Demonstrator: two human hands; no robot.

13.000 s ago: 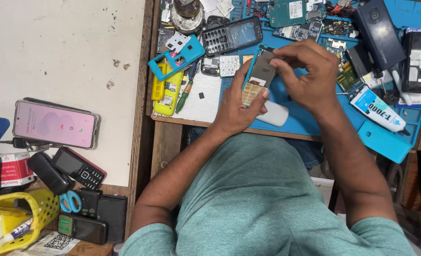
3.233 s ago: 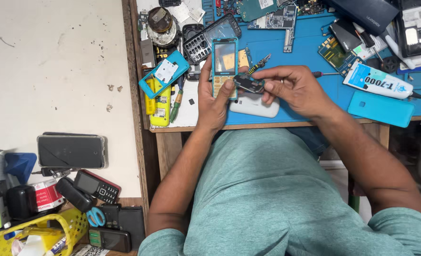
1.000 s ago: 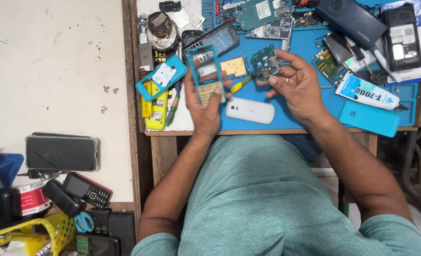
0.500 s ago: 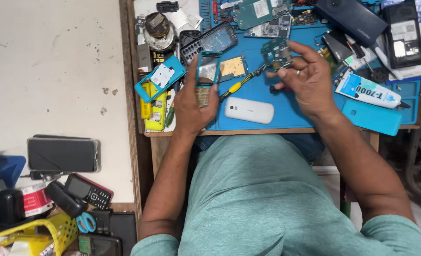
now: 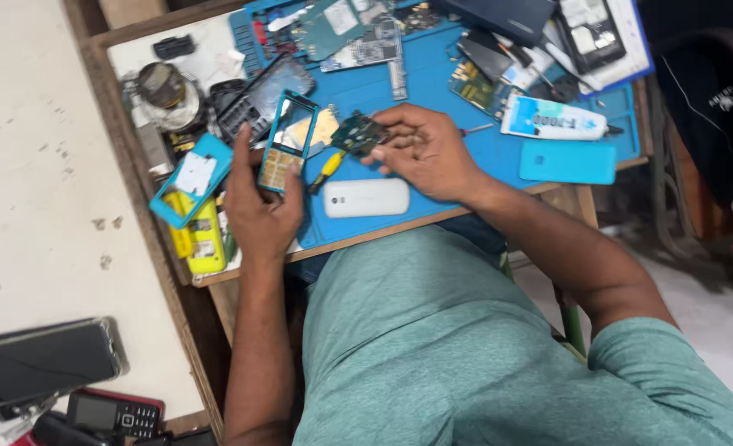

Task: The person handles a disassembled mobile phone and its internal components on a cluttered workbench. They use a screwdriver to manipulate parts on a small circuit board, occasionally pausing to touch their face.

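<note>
Left hand (image 5: 255, 215) clamps teal phone frame (image 5: 286, 140) over blue mat (image 5: 466, 177). Right hand (image 5: 428, 153) pinches circuit board (image 5: 358, 132) by its edges. Board likely light, stiff, fragile; edge grip safest.

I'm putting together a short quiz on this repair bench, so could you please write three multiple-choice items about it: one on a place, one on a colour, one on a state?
1. Where does the white phone back cover lie?
A. on the blue mat
B. on the floor
C. in the left hand

2. What colour is the phone front frame held by the left hand?
A. red
B. teal
C. black

3. What is the right hand doing?
A. resting empty
B. holding scissors
C. pinching a circuit board

Answers: 1 A, the cover rests on the mat near the bench edge; 2 B, its rim is teal; 3 C, fingertips close on the dark green board.
</note>
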